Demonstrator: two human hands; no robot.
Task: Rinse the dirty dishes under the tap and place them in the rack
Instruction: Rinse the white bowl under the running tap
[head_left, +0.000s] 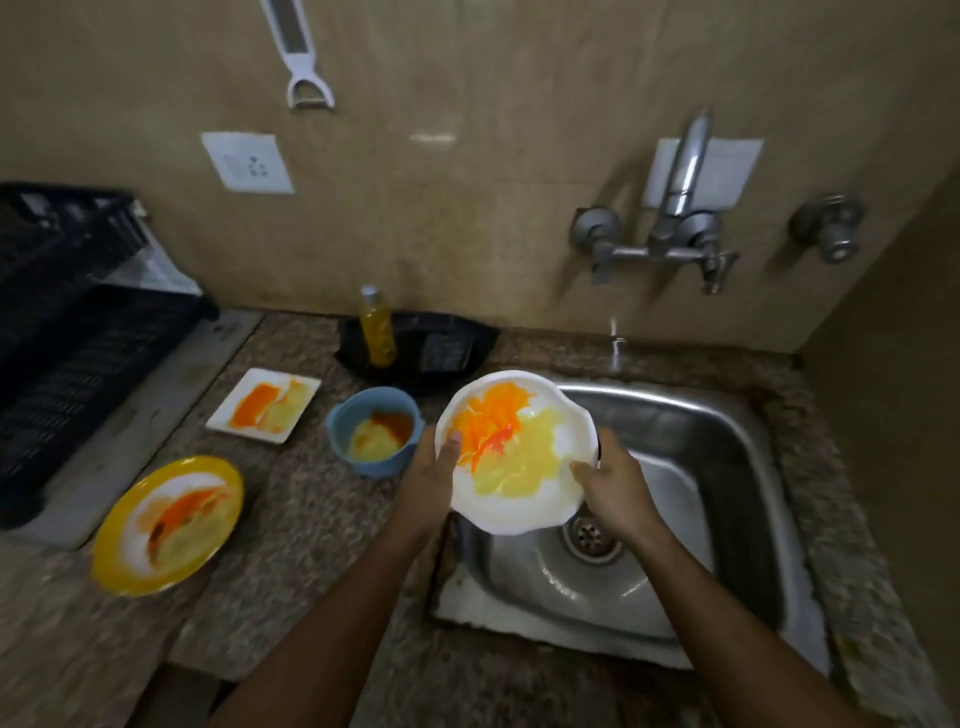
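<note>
Speckled granite counter (306, 519) runs along the near and left side, and the stainless steel sink (727, 467) is sunk into it at the right, its left rim just under the held plate. Inside the basin the drain (589, 538) shows, with bare steel around it to the right and near side. On the far wall the metal tap (670, 228) juts out over the sink, and a thin stream of water (615, 343) falls from it, far of the plate and apart from it.

A white scalloped round plate (514, 452) is held tilted above the sink's left edge. The left hand (434, 475) grips its left rim with the thumb lying on the upper face; the right hand (610, 488) clamps the right rim, thumb on top. Orange and pale yellow smears cover most of the plate's face, while the near part is clean white.

Left of it on the counter stand a blue bowl (371, 431) with yellow and brown residue, a white square plate (264, 405) with orange and yellow smears, and a yellow-rimmed round plate (169, 525), also smeared. A black dish rack (67, 322) sits at the far left, well apart from the hands.
</note>
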